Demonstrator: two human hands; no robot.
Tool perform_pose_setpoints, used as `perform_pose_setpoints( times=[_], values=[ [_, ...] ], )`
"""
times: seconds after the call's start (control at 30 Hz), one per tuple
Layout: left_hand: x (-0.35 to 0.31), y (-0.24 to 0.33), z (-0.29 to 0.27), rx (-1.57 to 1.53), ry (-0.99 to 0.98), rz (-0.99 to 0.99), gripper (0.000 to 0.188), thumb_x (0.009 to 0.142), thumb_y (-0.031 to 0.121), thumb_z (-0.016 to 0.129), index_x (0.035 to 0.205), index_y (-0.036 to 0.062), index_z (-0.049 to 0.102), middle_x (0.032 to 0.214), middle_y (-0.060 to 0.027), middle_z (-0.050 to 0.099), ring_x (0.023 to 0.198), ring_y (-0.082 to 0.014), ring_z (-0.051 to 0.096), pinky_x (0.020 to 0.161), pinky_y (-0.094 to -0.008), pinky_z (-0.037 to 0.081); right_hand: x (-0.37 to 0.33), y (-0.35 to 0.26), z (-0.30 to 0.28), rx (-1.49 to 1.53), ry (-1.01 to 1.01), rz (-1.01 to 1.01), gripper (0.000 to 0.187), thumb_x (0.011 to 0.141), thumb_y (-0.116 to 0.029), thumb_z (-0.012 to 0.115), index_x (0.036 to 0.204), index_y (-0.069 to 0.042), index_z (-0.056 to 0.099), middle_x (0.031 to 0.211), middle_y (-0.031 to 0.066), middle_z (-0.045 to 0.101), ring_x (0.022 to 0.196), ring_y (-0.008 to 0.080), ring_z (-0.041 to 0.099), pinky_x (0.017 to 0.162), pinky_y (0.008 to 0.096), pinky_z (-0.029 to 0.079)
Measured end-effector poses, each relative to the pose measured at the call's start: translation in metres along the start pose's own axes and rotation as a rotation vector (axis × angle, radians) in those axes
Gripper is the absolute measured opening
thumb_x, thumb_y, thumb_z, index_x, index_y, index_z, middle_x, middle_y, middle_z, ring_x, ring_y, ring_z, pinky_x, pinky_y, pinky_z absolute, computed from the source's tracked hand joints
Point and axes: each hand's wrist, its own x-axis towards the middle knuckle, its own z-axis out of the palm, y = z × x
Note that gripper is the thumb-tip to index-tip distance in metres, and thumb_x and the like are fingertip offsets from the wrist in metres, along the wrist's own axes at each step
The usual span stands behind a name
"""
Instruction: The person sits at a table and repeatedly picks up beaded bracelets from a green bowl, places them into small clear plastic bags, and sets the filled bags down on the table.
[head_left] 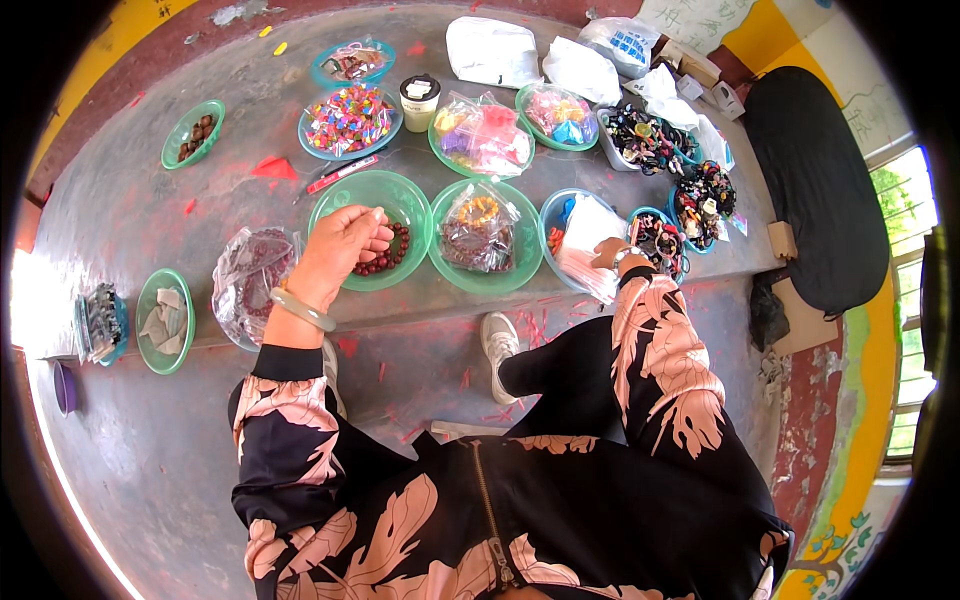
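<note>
My left hand is over a green plastic bowl holding a dark red bead bracelet. Its fingers are curled with thumb and fingertips together; whatever they pinch is too small to make out. My right hand, fingers bent and closed, grips the edge of a stack of thin white and pinkish plastic bags in a blue bowl. Orange-red pieces show beside the bags. Between my hands, another green bowl holds clear bags of dark and yellow beads.
Behind stand bowls of colourful pieces, bagged pink items and a lidded cup. A red marker lies nearby. Dark hair ties fill bowls at right. A bagged bowl sits left. The platform's edge is before me.
</note>
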Motion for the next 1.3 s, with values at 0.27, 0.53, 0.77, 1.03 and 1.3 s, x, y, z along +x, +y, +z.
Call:
perform_pose_setpoints(
  times=[0.27,0.53,0.77,1.03,1.3],
  values=[
    [0.005,-0.002,0.003,-0.002,-0.025,0.028,0.029,0.091,0.029,0.051,0.098,0.0013,0.058,0.088,-0.0063,0.063,0.076,-0.0110,0.058,0.067,-0.0228,0.046,0.044,0.015,0.035,-0.129,0.199,0.073,0.029,0.077,-0.025,0.051,0.085,-0.003,0.069,0.092,0.0177,0.065,0.086,0.0312,0.062,0.079,0.0371,0.048],
    [0.001,-0.003,-0.001,0.004,0.003,0.024,0.029,0.091,0.027,0.051,0.099,0.0007,0.058,0.088,-0.0069,0.063,0.077,-0.0114,0.058,0.067,-0.0231,0.046,0.041,-0.016,-0.003,-0.217,0.089,-0.029,0.031,0.079,-0.024,0.051,0.091,-0.001,0.067,0.097,0.0185,0.064,0.092,0.0329,0.060,0.083,0.0377,0.046],
    [0.002,-0.003,0.001,0.014,0.001,0.022,0.029,0.091,0.027,0.050,0.099,0.0008,0.058,0.088,-0.0073,0.064,0.077,-0.0118,0.059,0.068,-0.0235,0.045,0.034,-0.004,-0.005,-0.052,0.183,0.149,0.031,0.081,-0.021,0.049,0.095,0.000,0.066,0.102,0.0197,0.062,0.098,0.0344,0.059,0.086,0.0385,0.045],
    [0.007,-0.007,0.004,0.021,-0.018,0.017,0.028,0.091,0.027,0.051,0.099,0.0015,0.058,0.089,-0.0072,0.064,0.077,-0.0117,0.059,0.067,-0.0237,0.046,-0.008,-0.003,-0.043,0.257,0.717,0.437,0.020,0.080,-0.020,0.052,0.083,-0.003,0.062,0.087,0.0182,0.064,0.083,0.0320,0.063,0.073,0.0380,0.050],
    [0.008,-0.012,0.013,-0.025,-0.016,0.024,0.027,0.091,0.025,0.051,0.100,0.0007,0.058,0.088,-0.0074,0.064,0.077,-0.0116,0.059,0.066,-0.0232,0.046,-0.081,-0.150,-0.137,1.129,0.815,-0.162,0.022,0.076,-0.023,0.063,0.085,-0.003,0.064,0.069,0.0113,0.064,0.060,0.0208,0.062,0.058,0.0319,0.049]
  ],
)
